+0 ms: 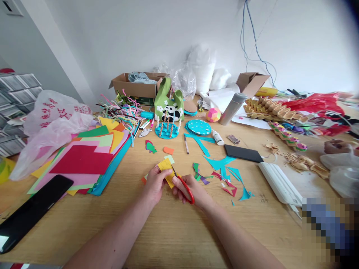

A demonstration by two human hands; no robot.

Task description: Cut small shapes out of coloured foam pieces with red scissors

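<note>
My left hand [156, 184] pinches a small piece of yellow paper [165, 167] with a faint outline drawn on it. Red-handled scissors [188, 189] are in my right hand [193, 191], their blades against the paper's right edge. Just beyond the paper lie a pale green scrap [170, 159] and an orange piece [168, 150]. Farther back on the left are red and green fish cutouts [150, 146]. Green, purple, red and blue offcuts are scattered to the right of my hands, among them a red scrap [230, 188].
Coloured sheets [81, 160] and a black phone [36, 213] lie left. Behind stand a blue disc with twisted posts [167, 130], a green panda bag [168, 106], blue discs [198, 127], a glue bottle [217, 137] and a grey flask [233, 108]. A white power strip [277, 181] lies right.
</note>
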